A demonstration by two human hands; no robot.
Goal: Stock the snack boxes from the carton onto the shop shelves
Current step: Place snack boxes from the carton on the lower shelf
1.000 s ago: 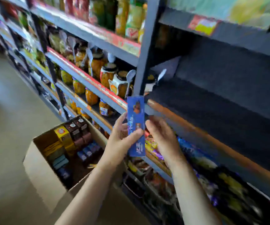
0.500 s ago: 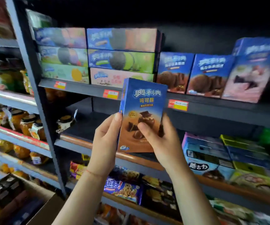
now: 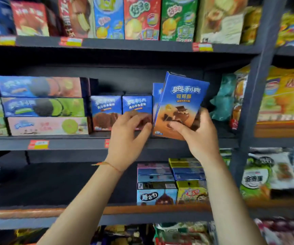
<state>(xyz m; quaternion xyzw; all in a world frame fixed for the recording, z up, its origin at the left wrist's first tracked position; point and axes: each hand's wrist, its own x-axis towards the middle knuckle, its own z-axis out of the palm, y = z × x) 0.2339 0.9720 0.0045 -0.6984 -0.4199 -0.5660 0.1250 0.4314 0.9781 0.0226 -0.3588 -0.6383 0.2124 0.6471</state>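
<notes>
Blue-and-brown box: the snack box [image 3: 179,106] is held up, tilted, at the front of the middle shelf [image 3: 75,144], its lower edge just over the shelf lip.
Right hand: the person's right hand [image 3: 198,134] grips the box at its lower right corner, thumb across the front, fingers curled round the side.
Left hand: the left hand [image 3: 129,134] has loosely bent fingers at the standing boxes [image 3: 121,112]; whether it pinches one cannot be told.
Step in hand: placing, judged from the box at the shelf mouth.
Neighbour: a matching box [image 3: 156,98] stands right behind it.
Next move: likely righting the box and sliding it in beside that neighbour, which calls for a clear gap.
Carton: out of view.
</notes>
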